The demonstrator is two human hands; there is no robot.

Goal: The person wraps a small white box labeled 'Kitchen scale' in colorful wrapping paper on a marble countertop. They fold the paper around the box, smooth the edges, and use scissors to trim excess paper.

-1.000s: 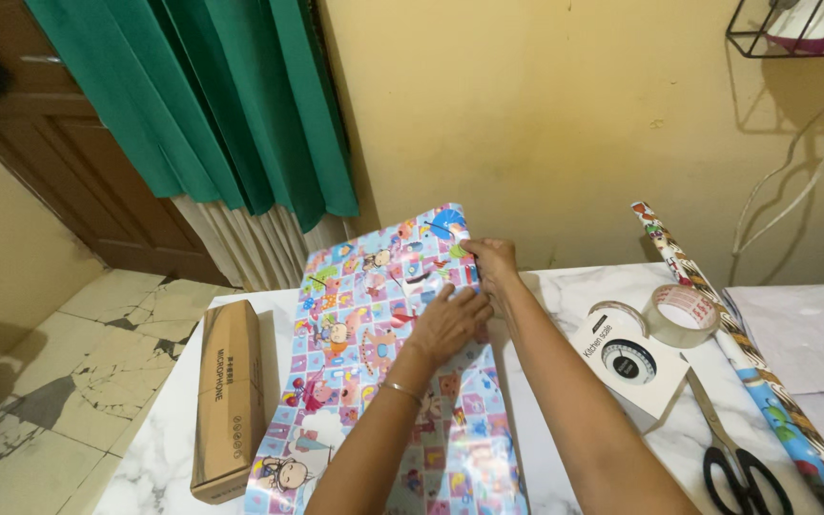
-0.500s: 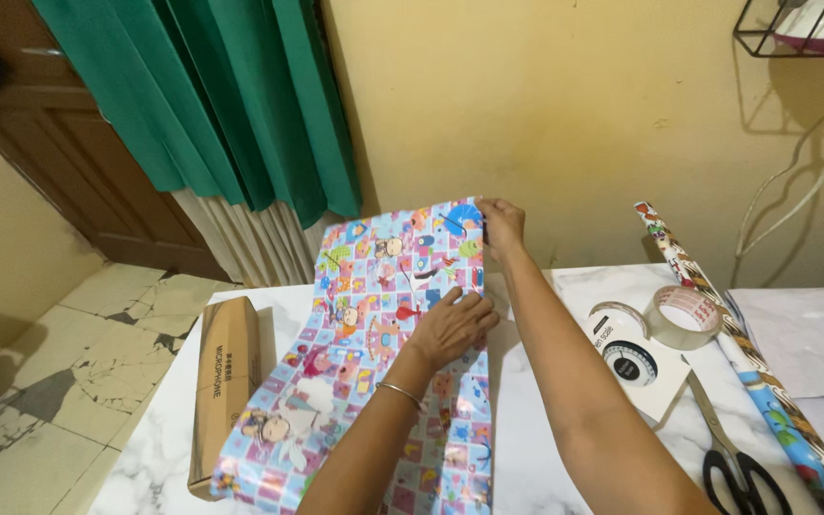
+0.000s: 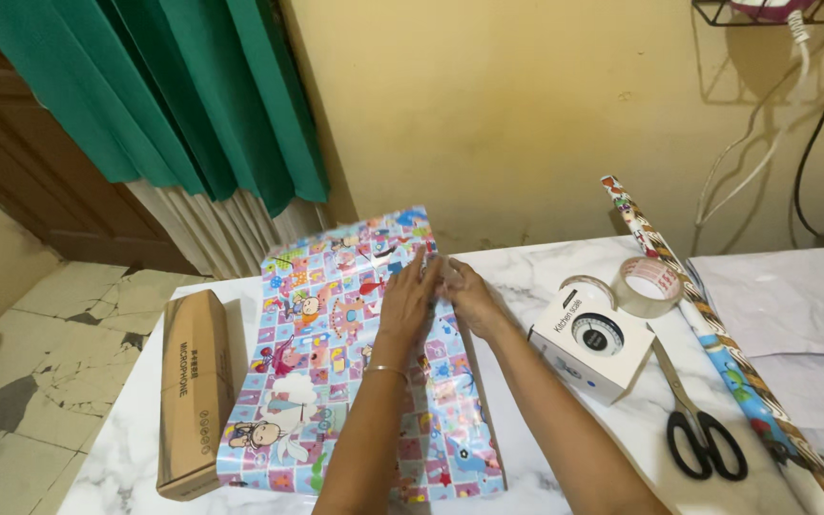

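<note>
Your fingers were stretched out nearly flat, pressing down rather than gripping: the left hand (image 3: 410,298) lay palm-down on the patterned wrapping paper (image 3: 336,372) at the centre of the frame, and the right hand (image 3: 466,294) sat just beside it, touching it at the fingertips, on the paper's right edge. Whether the right fingers pinched that edge or only pushed on it, I could not tell from this angle.

The sheet lay spread across the marble table (image 3: 545,272), its far end curling up toward the yellow wall in the upper middle. Judging from that, you had the paper laid out and were flattening it; nothing looked wrapped yet. The long brown cardboard box (image 3: 193,386) rested at the lower left, just beside the sheet's left edge and not on it. The roll of clear tape (image 3: 648,286) sat on the small white box (image 3: 595,339) to the right, untouched, and the black-handled scissors (image 3: 698,420) lay at the lower right beside a roll of wrapping paper (image 3: 717,348). Cutting, folding and taping all seemed left to do.
</note>
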